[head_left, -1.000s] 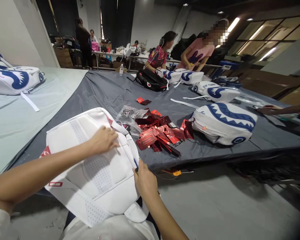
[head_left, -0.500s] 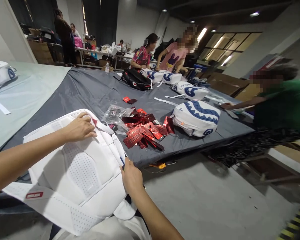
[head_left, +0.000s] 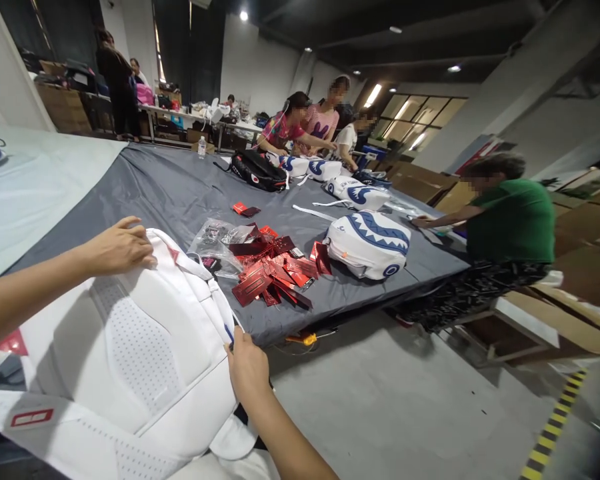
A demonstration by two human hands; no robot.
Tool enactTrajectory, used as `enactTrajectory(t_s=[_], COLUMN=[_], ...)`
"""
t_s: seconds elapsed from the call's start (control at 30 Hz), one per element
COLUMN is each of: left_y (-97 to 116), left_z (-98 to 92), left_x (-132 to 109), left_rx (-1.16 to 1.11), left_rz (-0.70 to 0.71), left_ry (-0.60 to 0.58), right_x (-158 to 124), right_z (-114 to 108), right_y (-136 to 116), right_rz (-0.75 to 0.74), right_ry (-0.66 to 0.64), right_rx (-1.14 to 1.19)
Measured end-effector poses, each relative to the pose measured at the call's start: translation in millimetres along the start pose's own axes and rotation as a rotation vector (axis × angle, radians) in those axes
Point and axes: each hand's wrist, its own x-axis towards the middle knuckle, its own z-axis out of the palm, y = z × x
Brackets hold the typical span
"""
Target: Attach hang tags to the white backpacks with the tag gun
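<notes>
A white backpack leans towards me at the table's near edge, its padded, dotted back panel and straps facing up. My left hand is closed over its top edge, left of a small red tab. At the right side, my right hand grips the backpack's edge along the zipper, fingers pressed together. A small blue piece shows just above those fingers; what it is I cannot make out. One shoulder strap with a red-framed label hangs across the lower left.
Red glossy tags and a clear plastic bag lie on the grey-covered table. A white shark-mouth backpack, more like it and a black backpack stand beyond. A person in green works at the right.
My view has turned a little to the right, so the scene sits further left. My left hand has shifted left along the backpack's top edge. My right hand keeps its place on the side.
</notes>
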Motion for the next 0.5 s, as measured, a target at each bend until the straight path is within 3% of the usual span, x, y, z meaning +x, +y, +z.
enactTrajectory(t_s=[0.27,0.37,0.5], left_y=[88.1,99.6,113.0], left_z=[-7.0,0.5,18.6], left_x=[-30.1,-29.7,-26.1], left_rx=[0.088,0.086,0.042], left_rz=[-0.108,-0.209,-0.303], left_ry=[0.011,0.028,0.104], right_x=[8.1,4.7,-2.5], right_z=[-14.4,-33.9,-62.4], right_y=[21.6,18.4,-12.9], right_rz=[-0.078,-0.229,-0.482], right_ry=[0.018,0.267,0.639], right_rx=[0.230,0.391,0.813])
